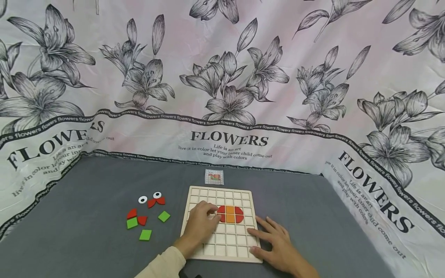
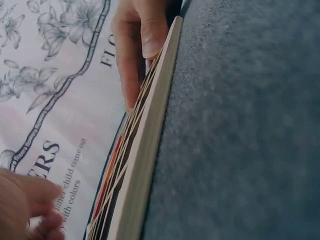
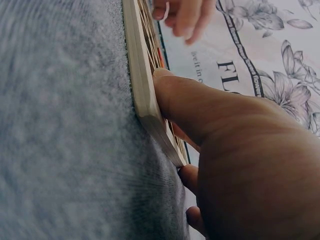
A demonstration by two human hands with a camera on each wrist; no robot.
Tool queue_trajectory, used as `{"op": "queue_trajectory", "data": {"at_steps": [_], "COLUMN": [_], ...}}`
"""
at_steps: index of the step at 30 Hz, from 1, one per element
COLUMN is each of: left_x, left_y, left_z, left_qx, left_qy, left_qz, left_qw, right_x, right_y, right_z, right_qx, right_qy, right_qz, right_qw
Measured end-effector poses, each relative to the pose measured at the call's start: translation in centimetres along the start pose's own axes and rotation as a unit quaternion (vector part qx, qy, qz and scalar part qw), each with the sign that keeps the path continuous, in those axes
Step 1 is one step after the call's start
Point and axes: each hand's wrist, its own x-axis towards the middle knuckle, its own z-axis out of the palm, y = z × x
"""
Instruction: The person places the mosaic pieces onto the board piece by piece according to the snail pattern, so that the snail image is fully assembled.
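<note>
Tiles (image 1: 145, 235) left of the board (image 1: 231, 240): light, stiff imo; pinch edges. Your left hand (image 1: 201, 222): fingers narrow, hold unclear; right hand (image 1: 279, 242): wide.

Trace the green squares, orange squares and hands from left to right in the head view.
Leftmost green square → nearest green square → rightmost green square → left hand → orange squares → right hand.

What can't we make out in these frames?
Pale wooden grid board, head view: cells under the left hand, hidden by it.
Thin white piece, right wrist view: mostly covered by the left hand's fingers; full shape unclear.
Small white printed card, head view: design details too small.
Black object, head view: cut off by bottom edge; unidentifiable.
</note>
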Motion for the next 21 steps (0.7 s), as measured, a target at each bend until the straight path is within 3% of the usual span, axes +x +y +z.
{"op": "queue_trajectory", "data": {"at_steps": [5,9,13,21], "left_x": [-0.3,-0.6,-0.9,-2.1], "left_y": [0.8,1.0,0.2,-2.3], "left_z": [-1.3,-2.4,-3.7,-8.1], "left_qx": [-0.033,-0.03,-0.007,0.019], "left_qy": [0.021,0.042,0.069,0.131], "left_qz": [0.013,0.021,0.034,0.013], "left_qw": [0.9991,0.9984,0.997,0.9912], "right_x": [-0.1,-0.2,-0.3,-0.2], "right_y": [0.1,0.1,0.2,0.1], "right_z": [0.1,0.0,0.0,-0.1], "right_qx": [0.006,0.014,0.019,0.017], "right_qy": [0.002,0.004,0.002,0.009], "right_qz": [0.0,-0.002,-0.002,-0.014], "right_qw": [1.0,0.9999,0.9998,0.9997]}}
